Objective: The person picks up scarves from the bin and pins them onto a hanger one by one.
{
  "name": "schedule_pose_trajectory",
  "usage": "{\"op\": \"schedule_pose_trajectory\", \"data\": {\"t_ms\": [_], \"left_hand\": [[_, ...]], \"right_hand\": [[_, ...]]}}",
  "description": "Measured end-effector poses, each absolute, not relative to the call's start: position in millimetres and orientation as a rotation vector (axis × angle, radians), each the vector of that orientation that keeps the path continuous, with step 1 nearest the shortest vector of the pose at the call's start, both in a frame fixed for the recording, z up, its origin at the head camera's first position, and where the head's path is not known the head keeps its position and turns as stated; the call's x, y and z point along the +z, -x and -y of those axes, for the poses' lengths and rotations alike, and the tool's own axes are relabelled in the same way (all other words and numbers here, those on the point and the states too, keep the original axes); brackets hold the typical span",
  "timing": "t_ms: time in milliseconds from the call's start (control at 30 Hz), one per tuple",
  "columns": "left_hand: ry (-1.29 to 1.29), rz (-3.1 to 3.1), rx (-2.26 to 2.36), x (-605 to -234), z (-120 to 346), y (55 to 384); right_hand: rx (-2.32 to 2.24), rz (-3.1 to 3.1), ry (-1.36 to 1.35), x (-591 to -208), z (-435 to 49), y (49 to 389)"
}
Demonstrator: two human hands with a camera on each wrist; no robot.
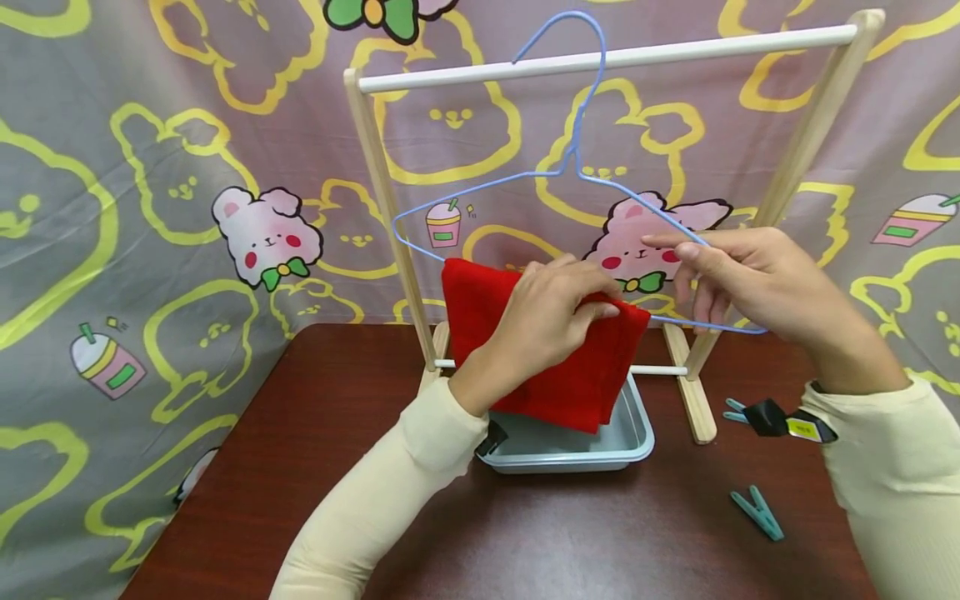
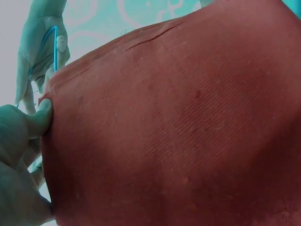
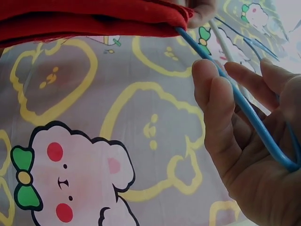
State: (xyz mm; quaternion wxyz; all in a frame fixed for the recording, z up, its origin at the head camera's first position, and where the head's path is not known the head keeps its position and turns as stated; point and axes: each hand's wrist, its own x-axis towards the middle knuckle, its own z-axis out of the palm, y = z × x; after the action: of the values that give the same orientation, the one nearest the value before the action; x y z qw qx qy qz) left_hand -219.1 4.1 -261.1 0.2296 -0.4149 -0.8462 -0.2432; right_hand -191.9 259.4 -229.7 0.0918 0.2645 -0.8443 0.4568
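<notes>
A blue clothes hanger is held up, its hook in front of or over the rack's top rail; I cannot tell if it rests there. Over its lower bar hangs a folded red cloth, filling most of the left wrist view. My left hand pinches the cloth at its top edge near the right corner, thumb towards me. My right hand holds the hanger's right end. In the right wrist view the lower bar crosses the curled fingers of that hand.
Behind the hanger stands a wooden rack with a white top rail. A pale blue basin sits under the cloth on the brown table. One teal clothespin lies at the right, another clothespin by the right sleeve.
</notes>
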Motion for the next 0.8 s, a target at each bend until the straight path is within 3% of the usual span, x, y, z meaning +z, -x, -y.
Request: {"op": "schedule_pose_trajectory", "data": {"t_ms": [500,800], "left_hand": [[1.166,2.041,-0.804,-254.0,1.7,219.0],[1.269,1.98,-0.732,-258.9,1.0,212.1]], "right_hand": [[1.382,2.567,-0.907,-234.2,-254.1,200.6],[1.376,2.546,-0.841,-232.7,-251.5,200.4]]}}
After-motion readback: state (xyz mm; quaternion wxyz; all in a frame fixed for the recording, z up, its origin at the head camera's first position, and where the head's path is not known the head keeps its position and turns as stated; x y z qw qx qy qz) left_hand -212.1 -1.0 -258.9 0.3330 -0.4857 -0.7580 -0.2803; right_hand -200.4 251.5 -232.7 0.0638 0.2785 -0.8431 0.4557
